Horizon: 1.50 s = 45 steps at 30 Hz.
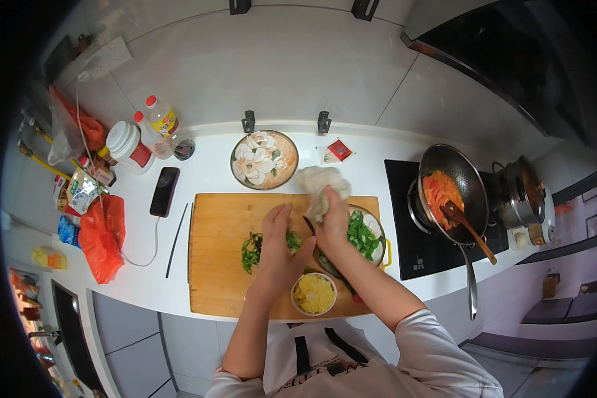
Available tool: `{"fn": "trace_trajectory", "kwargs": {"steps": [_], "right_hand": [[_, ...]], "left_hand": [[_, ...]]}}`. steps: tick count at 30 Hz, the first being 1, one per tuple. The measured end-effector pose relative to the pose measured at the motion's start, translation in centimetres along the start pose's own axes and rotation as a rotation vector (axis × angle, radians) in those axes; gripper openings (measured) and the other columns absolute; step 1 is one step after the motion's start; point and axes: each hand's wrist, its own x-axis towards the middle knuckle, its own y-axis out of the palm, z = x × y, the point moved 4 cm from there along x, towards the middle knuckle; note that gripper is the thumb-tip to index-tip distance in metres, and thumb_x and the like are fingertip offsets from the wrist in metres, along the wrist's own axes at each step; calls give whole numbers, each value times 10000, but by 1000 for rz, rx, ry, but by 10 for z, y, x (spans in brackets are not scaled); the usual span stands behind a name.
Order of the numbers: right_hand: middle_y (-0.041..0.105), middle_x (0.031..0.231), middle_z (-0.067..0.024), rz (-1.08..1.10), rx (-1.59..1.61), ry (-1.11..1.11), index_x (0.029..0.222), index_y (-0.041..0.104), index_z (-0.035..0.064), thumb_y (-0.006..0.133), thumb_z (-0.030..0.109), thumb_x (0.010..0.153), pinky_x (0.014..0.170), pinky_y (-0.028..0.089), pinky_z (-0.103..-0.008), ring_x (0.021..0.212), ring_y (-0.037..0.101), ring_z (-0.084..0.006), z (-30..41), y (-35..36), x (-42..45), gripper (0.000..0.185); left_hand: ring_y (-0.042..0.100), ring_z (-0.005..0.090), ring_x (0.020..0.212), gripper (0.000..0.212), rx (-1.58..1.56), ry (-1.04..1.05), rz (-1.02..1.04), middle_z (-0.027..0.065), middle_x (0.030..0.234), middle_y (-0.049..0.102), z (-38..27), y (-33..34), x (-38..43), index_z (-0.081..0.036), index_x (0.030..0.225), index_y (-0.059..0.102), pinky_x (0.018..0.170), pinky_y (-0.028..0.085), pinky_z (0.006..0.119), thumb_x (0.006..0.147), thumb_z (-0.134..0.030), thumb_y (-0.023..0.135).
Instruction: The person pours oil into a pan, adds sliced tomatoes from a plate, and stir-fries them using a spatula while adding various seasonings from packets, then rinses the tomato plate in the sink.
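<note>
My right hand grips a pale cloth, slightly blurred, above the right part of a wooden cutting board. My left hand is over the middle of the board, fingers apart, beside chopped green peppers that it partly covers. Near my wrists stands a white bowl of yellow minced food. Right of it lies a knife, partly hidden by my right forearm. A plate with chopped greens and white slices sits at the board's right side.
A wok with red food and a wooden spatula rests on the cooktop, beside a lidded pot. Behind the board are a floral plate and a seasoning packet. Leftward lie a chopstick-like dark rod, phone and several bottles.
</note>
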Motion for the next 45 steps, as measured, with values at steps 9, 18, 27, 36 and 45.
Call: {"fn": "trace_trajectory", "kwargs": {"steps": [9,18,27,36,45], "right_hand": [[318,1340,-129,-317,-255,-803,1385,165,86,421,76,850,990,285,-331,1175,372,-239,150,-36,184,593],[-118,1443,-197,-616,-727,-1150,1400,-13,51,257,276,897,1065,95,-450,1332,-15,-379,247,53,280,613],[-58,1428,-256,-735,-340,-856,1402,-11,72,260,249,895,1077,86,-423,1323,27,-399,153,-22,339,601],[0,1450,-195,-606,-262,-1023,1398,21,50,285,217,892,1086,120,-399,1335,82,-332,228,-18,319,594],[50,1456,-143,-578,-69,-708,1404,-12,133,258,149,903,1024,298,-442,1293,214,-348,199,-72,342,569]], "left_hand": [[342,372,1168,387,302,-380,-337,245,1282,307,114,-5,-61,47,1185,400,960,307,410,867,-139,517],[270,371,1236,448,711,-531,-558,243,1363,200,179,-52,-132,100,1229,351,1013,255,427,941,-243,344],[296,384,1229,501,992,-638,-785,256,1356,264,208,-69,-139,106,1204,406,1021,227,429,944,-311,314],[261,368,1255,507,916,-691,-801,235,1370,258,202,-70,-138,83,1224,402,1038,194,430,947,-326,287],[286,362,1239,522,982,-726,-746,222,1371,267,201,-68,-130,63,1227,418,1017,211,444,949,-339,237]]}}
